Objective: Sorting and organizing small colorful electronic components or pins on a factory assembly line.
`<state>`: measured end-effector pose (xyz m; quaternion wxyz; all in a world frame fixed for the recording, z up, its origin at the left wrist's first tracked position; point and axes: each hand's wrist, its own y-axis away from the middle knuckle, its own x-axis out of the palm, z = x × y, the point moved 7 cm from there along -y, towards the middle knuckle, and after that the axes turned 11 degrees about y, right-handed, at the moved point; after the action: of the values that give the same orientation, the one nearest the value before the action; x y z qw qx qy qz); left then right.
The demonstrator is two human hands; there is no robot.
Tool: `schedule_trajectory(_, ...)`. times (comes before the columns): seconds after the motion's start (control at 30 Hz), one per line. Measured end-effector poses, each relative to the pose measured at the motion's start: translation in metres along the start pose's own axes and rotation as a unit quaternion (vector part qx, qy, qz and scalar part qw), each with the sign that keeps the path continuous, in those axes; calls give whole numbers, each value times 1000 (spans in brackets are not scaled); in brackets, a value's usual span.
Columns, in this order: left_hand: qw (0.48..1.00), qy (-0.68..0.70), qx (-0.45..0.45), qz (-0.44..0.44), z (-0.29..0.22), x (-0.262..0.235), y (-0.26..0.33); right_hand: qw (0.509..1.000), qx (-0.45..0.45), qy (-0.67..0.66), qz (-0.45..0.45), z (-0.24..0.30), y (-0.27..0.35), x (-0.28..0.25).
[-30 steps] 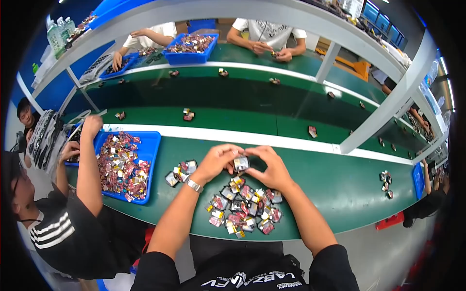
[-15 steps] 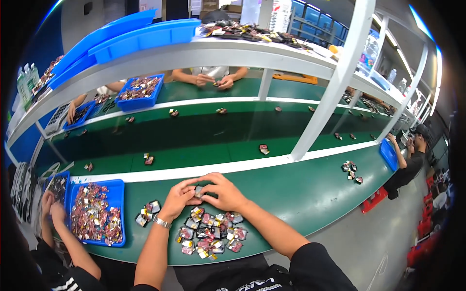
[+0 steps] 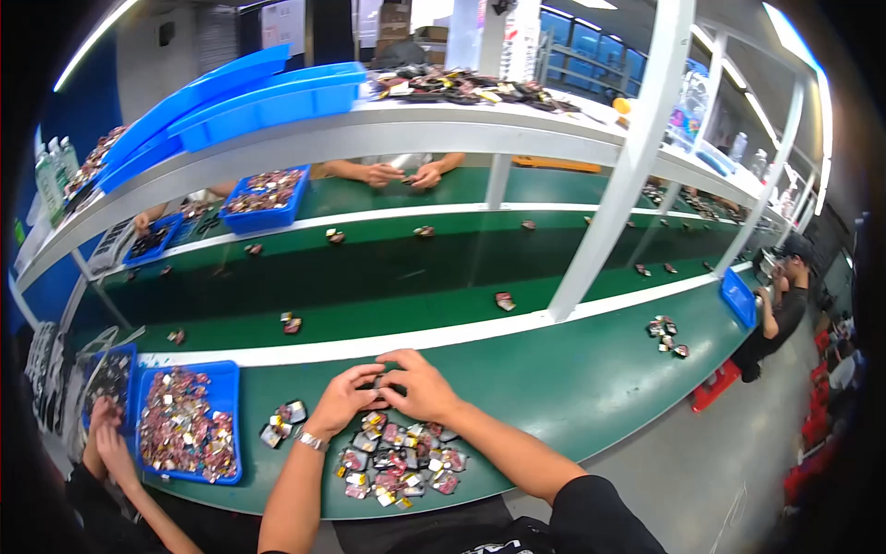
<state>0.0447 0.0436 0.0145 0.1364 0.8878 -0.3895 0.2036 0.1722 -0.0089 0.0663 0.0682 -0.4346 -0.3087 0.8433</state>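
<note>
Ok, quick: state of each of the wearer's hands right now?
Left hand: fingers closed on a small part, mostly hidden.
Right hand: curled in, fingers closed on the same part.

Smooth and glossy, the green worktop [image 3: 572,388] threw back a pale sheen, and on it the pile of small units [image 3: 397,462] mixed dark plastic-looking edges with silvery, foil-like faces, rough and jumbled as a heap! Close by, the watch band [image 3: 312,441] glinted like polished metal against the matt black cloth of the sleeve [image 3: 600,512], while the blue tray [image 3: 237,406] looked like smooth moulded plastic and the white post [image 3: 616,175] like painted metal.
</note>
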Motion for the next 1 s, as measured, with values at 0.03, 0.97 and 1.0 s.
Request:
schedule_trajectory(0.03,1000,-1,-3,6,0,3,0,1000,4,2,1,1,0,-3)
schedule_trajectory(0.97,990,129,44,38,11,-3,-12,999,42,-13,-7,0,1,-2)
schedule_trajectory(1.0,989,132,45,45,12,-3,-12,999,40,-14,-6,1,1,-3)
